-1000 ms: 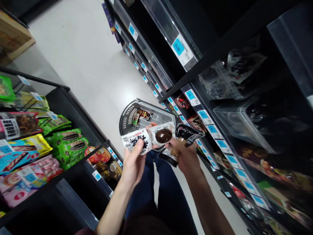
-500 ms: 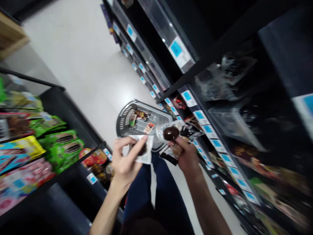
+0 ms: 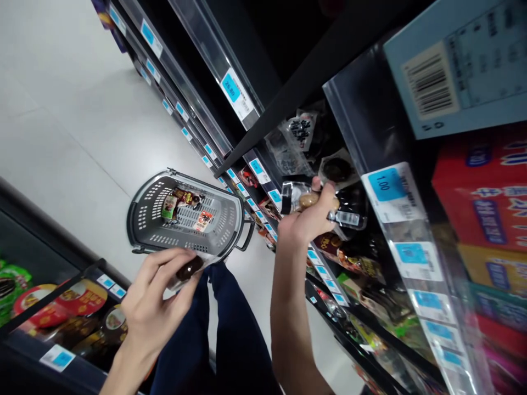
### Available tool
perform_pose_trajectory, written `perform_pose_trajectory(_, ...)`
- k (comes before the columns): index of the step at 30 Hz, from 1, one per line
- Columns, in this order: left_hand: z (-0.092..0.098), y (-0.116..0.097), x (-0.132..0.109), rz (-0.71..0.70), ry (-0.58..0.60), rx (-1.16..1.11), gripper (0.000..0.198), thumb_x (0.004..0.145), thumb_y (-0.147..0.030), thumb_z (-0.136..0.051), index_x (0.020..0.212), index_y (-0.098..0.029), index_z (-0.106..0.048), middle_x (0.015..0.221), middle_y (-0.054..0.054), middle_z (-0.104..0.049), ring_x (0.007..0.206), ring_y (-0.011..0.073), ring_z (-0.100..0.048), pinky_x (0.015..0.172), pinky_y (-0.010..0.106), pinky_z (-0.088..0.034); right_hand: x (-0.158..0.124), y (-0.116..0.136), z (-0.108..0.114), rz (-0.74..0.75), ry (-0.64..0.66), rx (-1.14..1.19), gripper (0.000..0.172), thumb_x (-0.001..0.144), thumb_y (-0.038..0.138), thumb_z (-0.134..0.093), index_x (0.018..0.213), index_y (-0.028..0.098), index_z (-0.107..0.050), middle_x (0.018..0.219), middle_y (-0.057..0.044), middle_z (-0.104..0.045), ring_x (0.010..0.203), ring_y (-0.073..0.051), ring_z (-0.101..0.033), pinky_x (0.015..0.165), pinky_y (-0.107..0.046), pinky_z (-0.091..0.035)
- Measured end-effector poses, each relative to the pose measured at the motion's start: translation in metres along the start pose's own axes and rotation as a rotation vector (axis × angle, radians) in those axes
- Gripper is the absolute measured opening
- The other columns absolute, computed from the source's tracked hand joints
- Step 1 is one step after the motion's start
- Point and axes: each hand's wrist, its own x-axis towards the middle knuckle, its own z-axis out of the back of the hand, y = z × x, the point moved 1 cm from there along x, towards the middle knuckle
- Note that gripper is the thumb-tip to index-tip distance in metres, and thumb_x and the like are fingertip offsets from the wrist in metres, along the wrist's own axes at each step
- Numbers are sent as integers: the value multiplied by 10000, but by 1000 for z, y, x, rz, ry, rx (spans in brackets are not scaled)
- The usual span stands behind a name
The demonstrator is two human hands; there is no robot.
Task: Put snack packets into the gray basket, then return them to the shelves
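Observation:
My left hand (image 3: 154,299) pinches a small clear packet (image 3: 190,269) with a dark brown, egg-shaped food inside, just in front of the basket's near rim. My right hand (image 3: 310,216) reaches into the right-hand shelf, its fingers closed around a clear-and-black snack packet (image 3: 307,200) that shows a tan, egg-shaped piece. Close beyond its fingers are a packet with a dark round piece (image 3: 338,167) and a black packet with a barcode label (image 3: 349,211); whether it also grips these, I cannot tell. The grey shopping basket (image 3: 140,233) stands on the floor with several snack packs inside.
Price tags line the right shelf edges (image 3: 411,258). Boxes (image 3: 486,186) fill the far right, and more packets (image 3: 362,260) lie in bins below my right hand. On the left, a low shelf holds red round-lidded tubs (image 3: 53,302). Pale floor (image 3: 61,109) stretches ahead.
My right hand has gone from above the basket into the right shelf with its packets. My left hand has turned its packet and stays near the basket. The view has swung right.

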Motion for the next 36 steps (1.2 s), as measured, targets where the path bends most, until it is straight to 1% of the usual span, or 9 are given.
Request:
perform_pose_trajectory(6,-3,7,-4,-27,92,-43,419,794,-113,-737,1188,-244,-683,1067,62,-705,922,210,-684,817,317,-578,30,-2,-35,63,73,-30,304,753,346,-674,955,274,-459,1108,-72,-686,1082,-243,-688,788,-403,-638)
perform_pose_trajectory(11,-10,8,-3,90,45,-109,408,757,-150,-791,1142,-253,-707,1043,44,-733,902,207,-701,834,322,-580,34,2,-40,49,149,-53,341,772,353,-669,1033,260,-470,1202,-108,-663,1063,-268,-693,765,-427,-634)
perform_pose_trajectory(15,-16,2,1,494,-84,-300,431,690,-218,-862,1082,-226,-681,987,25,-753,874,203,-728,813,316,-594,11,6,-12,-6,262,-109,239,791,333,-675,980,221,-582,1218,-73,-656,915,-191,-712,710,-314,-621)
perform_pose_trajectory(18,-17,0,8,726,-105,-450,367,683,-256,-861,993,-198,-674,903,16,-751,793,184,-729,699,274,-599,-13,4,20,-132,519,-273,259,735,355,-764,897,185,-652,962,-39,-702,648,-138,-665,537,-254,-551)
perform_pose_trajectory(21,-18,3,13,831,-100,-646,306,751,-286,-808,1000,-177,-669,878,28,-751,777,174,-725,666,256,-593,-36,-3,49,-388,845,-470,272,690,344,-812,848,168,-678,761,-9,-693,498,-111,-599,484,-239,-500)
perform_pose_trajectory(24,-19,3,12,846,-74,-741,288,828,-296,-743,1080,-187,-652,952,45,-755,852,184,-728,724,274,-600,-56,-6,69,-626,1046,-605,301,690,414,-818,824,167,-710,704,-29,-706,432,-107,-551,440,-241,-456)
perform_pose_trajectory(28,-20,3,8,604,-83,-573,244,878,-205,-682,1121,-208,-657,1168,88,-715,1105,224,-676,962,388,-558,-68,-7,81,-697,1134,-679,328,735,468,-790,852,165,-739,578,-17,-672,351,-71,-426,361,-211,-350)
perform_pose_trajectory(33,-16,3,2,-60,-44,-178,198,892,-97,-592,978,-239,-700,1222,78,-686,1149,241,-629,936,471,-556,-62,-11,87,-691,1061,-607,307,726,421,-819,923,197,-746,763,-36,-749,657,-162,-692,613,-254,-567)
perform_pose_trajectory(36,-16,1,2,-213,38,-139,211,893,-95,-577,983,-238,-702,1230,94,-684,1190,266,-606,892,474,-571,-58,-9,88,-737,966,-569,334,679,415,-849,920,211,-742,865,-38,-765,714,-181,-719,686,-286,-594)
